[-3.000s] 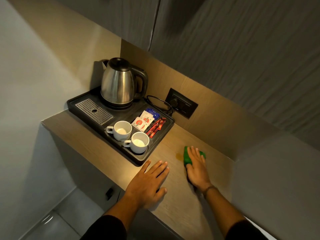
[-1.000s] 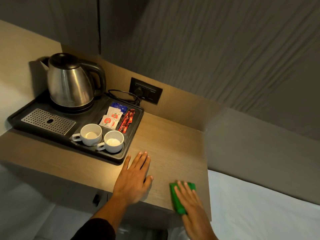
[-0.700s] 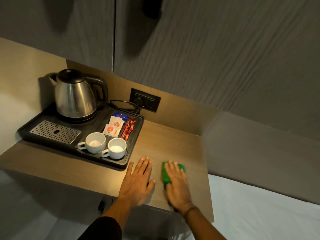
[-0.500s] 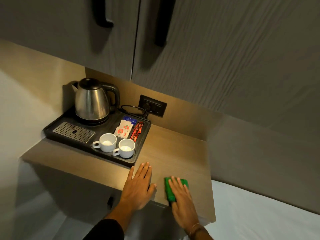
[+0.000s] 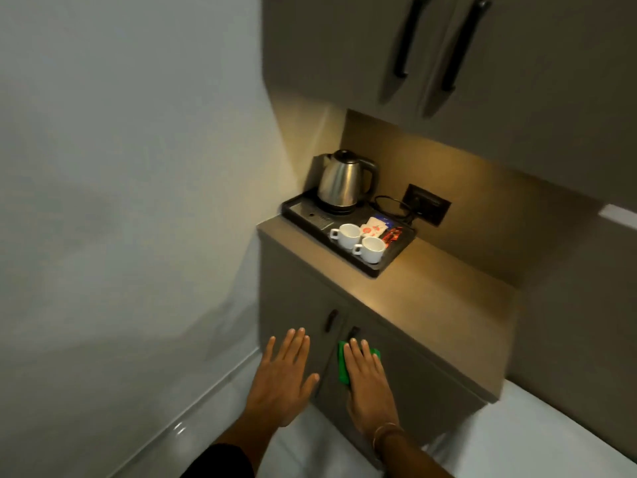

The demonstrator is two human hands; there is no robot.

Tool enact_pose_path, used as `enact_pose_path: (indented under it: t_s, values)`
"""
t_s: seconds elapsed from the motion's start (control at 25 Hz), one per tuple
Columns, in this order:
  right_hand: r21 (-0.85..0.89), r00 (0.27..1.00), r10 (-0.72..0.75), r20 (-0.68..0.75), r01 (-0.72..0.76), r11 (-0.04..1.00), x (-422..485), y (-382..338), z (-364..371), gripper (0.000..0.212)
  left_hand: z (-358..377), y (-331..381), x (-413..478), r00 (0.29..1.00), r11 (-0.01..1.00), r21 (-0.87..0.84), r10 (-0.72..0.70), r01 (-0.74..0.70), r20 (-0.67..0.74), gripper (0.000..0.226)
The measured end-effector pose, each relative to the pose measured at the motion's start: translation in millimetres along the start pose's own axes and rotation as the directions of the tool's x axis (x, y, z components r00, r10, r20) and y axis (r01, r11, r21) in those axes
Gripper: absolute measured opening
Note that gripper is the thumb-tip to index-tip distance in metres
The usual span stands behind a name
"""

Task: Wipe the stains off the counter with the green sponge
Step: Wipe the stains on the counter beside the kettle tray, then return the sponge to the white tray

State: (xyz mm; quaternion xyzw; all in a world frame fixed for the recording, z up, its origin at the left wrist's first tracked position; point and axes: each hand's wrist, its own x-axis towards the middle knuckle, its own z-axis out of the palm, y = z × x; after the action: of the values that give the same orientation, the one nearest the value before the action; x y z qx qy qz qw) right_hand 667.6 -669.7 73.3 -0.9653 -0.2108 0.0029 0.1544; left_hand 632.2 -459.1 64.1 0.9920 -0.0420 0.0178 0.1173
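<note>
No words or numbers can be read. The sachets (image 5: 375, 226) on the tray (image 5: 396, 256) carry red marks. Their print is too small.

the scene is dim overall, with one warm pool of light falling from under the upper cabinet (image 5: 482, 63) at 1 o'clock onto the counter (image 5: 431, 291), where a soft glare patch sits near centre and the kettle (image 5: 341, 182) shows bright reflections. the wall (image 5: 120, 167) from 8 to 11 o'clock is grey, smeared and without detail, and the cabinet handles throw long dark shadows. wide-angle distortion bends straight edges toward the frame borders, and motion blur softens everything slightly, most at 3 o'clock.
</note>
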Motion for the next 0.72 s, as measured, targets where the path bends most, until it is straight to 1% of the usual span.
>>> enact_pose_path:
  t_s: [0.08, 0.16, 0.24, 0.32, 0.44, 0.52, 0.6, 0.68, 0.72]
  values:
    - [0.042, 0.995, -0.082, 0.064, 0.080, 0.996, -24.4, -46.8, 22.2, 0.084, -3.7, -28.1, -68.6, 0.993, 0.993, 0.009, -0.121, 0.121, 0.010, 0.078]
    - [0.057, 0.981, -0.158, 0.108, 0.153, 0.987, -48.4, -100.6, 40.8, 0.080, -6.2, -57.3, -142.5, 0.971, 0.970, 0.042, -0.238, 0.238, -0.024, 0.079]
    - [0.077, 0.959, -0.247, 0.139, 0.238, 0.968, -67.2, -155.6, 60.8, 0.078, -15.0, -86.9, -211.5, 0.933, 0.932, 0.048, -0.357, 0.359, -0.041, 0.080]
    - [0.101, 0.921, -0.340, 0.189, 0.326, 0.940, -83.5, -213.0, 76.6, 0.077, -28.1, -113.9, -272.9, 0.885, 0.883, 0.050, -0.465, 0.466, -0.041, 0.080]
    - [0.151, 0.843, -0.490, 0.224, 0.466, 0.872, -113.4, -304.8, 106.6, 0.076, -42.0, -156.0, -363.1, 0.770, 0.767, 0.064, -0.636, 0.638, -0.057, 0.080]
    - [0.185, 0.768, -0.596, 0.235, 0.566, 0.803, -131.5, -361.8, 127.2, 0.077, -49.7, -181.3, -417.0, 0.723, 0.722, 0.044, -0.686, 0.690, -0.081, 0.083]
    - [0.203, 0.693, -0.674, 0.254, 0.643, 0.738, -151.9, -419.4, 150.1, 0.079, -53.8, -203.3, -467.4, 0.674, 0.680, 0.005, -0.726, 0.733, -0.139, 0.091]
    - [0.205, 0.638, -0.724, 0.264, 0.696, 0.688, -174.0, -478.5, 172.2, 0.080, -61.2, -230.5, -520.7, 0.597, 0.599, -0.003, -0.797, 0.801, -0.091, 0.098]
    - [0.224, 0.600, -0.754, 0.266, 0.723, 0.654, -184.3, -507.5, 180.3, 0.080, -64.7, -246.9, -543.9, 0.570, 0.573, -0.002, -0.816, 0.819, -0.099, 0.096]
